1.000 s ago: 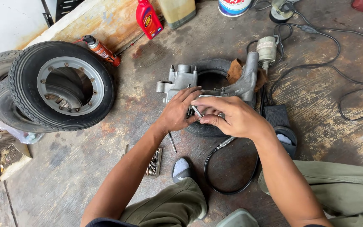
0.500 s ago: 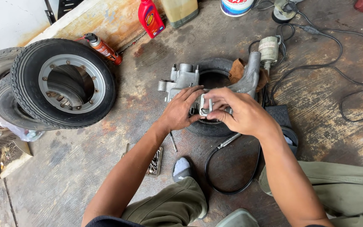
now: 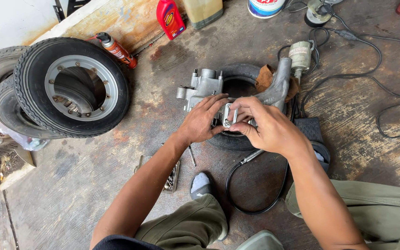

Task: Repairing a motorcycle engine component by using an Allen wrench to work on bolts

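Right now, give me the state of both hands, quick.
Left hand: closed on the small metal plate, fingers on its left edge.
Right hand: pinching the same plate's right side.

One head-worn camera looks steeply down, close over the concrete floor (image 3: 93, 185) (single view only).

Left hand (image 3: 203, 121) and right hand (image 3: 267, 127) pinching small metal plate (image 3: 228, 115), grey casting (image 3: 237, 90) on small tyre (image 3: 237, 74), wheel (image 3: 72, 88) nearby

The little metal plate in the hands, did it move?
Yes. The small metal plate has lifted slightly toward the grey metal casting, and is now gripped by both the left hand and right hand.
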